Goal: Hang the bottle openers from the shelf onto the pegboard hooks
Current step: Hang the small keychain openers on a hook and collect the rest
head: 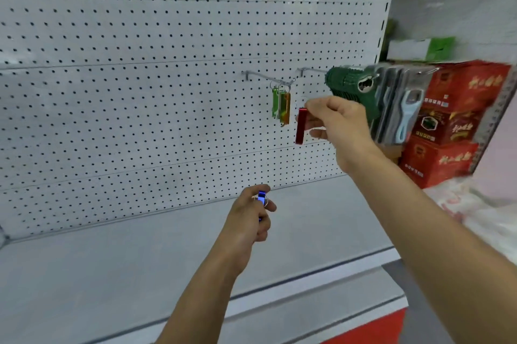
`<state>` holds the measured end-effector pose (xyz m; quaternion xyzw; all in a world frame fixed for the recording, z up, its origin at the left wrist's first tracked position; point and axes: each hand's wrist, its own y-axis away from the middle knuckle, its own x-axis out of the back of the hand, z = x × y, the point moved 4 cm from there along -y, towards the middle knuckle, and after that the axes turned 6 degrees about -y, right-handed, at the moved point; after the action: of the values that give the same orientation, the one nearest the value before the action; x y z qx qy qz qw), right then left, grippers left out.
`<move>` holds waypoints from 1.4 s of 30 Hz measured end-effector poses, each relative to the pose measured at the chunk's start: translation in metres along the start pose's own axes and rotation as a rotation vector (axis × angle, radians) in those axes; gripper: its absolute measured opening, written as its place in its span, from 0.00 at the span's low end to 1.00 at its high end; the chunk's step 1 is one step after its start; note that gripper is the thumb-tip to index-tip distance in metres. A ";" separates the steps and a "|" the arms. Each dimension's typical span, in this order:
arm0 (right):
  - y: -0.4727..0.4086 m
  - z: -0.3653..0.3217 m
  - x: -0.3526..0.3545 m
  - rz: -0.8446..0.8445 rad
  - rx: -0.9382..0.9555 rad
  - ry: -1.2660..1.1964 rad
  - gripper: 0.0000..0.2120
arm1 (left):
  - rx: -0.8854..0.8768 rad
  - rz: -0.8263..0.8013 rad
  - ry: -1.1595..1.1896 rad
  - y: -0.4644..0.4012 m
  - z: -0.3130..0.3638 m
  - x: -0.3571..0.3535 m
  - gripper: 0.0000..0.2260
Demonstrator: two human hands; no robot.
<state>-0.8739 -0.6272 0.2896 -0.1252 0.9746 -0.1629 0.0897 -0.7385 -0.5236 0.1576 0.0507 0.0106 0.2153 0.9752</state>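
Note:
My right hand [337, 122] pinches a red bottle opener [301, 126] by its top, holding it upright just right of and a little below the tip of a metal hook [268, 78] on the white pegboard [140, 91]. A green opener [275, 103] and an orange opener [286, 108] hang from that hook by key rings. Lower down, my left hand [250, 215] is closed around a blue bottle opener [261, 198] with a key ring, above the grey shelf [140, 273].
A second hook [312, 70] to the right carries green packaged openers [352, 86] and grey carded tools [402, 108]. Red boxes [447, 125] are stacked at the far right, with white plastic bags [481, 209] below them. Foil-wrapped goods line the top shelf.

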 end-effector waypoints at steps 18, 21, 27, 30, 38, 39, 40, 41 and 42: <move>-0.064 0.004 -0.019 -0.072 -0.004 0.020 0.06 | -0.122 -0.011 0.120 -0.034 0.038 -0.003 0.17; -0.062 0.012 -0.018 -0.085 -0.013 0.012 0.04 | -0.143 -0.042 0.164 -0.036 0.040 -0.003 0.16; -0.035 0.043 -0.005 0.038 0.088 0.015 0.05 | -0.190 -0.088 0.170 -0.036 0.041 -0.005 0.14; -0.011 0.058 -0.010 -0.062 0.170 0.056 0.05 | -0.210 -0.080 0.114 -0.033 0.040 -0.006 0.12; 0.013 0.073 -0.026 -0.391 0.153 0.212 0.06 | -0.214 0.002 -0.116 -0.028 0.038 -0.003 0.15; 0.013 0.074 -0.026 -0.401 0.142 0.211 0.06 | -0.215 0.001 -0.138 -0.027 0.038 -0.003 0.15; 0.013 0.074 -0.025 -0.419 0.129 0.213 0.06 | -0.211 -0.007 -0.155 -0.026 0.038 -0.002 0.15; 0.013 0.074 -0.025 -0.446 0.110 0.211 0.06 | -0.203 -0.018 -0.166 -0.025 0.039 -0.002 0.15; 0.013 0.074 -0.025 -0.482 0.083 0.203 0.07 | -0.191 -0.030 -0.175 -0.024 0.039 -0.002 0.14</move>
<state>-0.8367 -0.6300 0.2193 -0.3330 0.9130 -0.2312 -0.0448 -0.7287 -0.5498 0.1941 -0.0241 -0.0942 0.1957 0.9758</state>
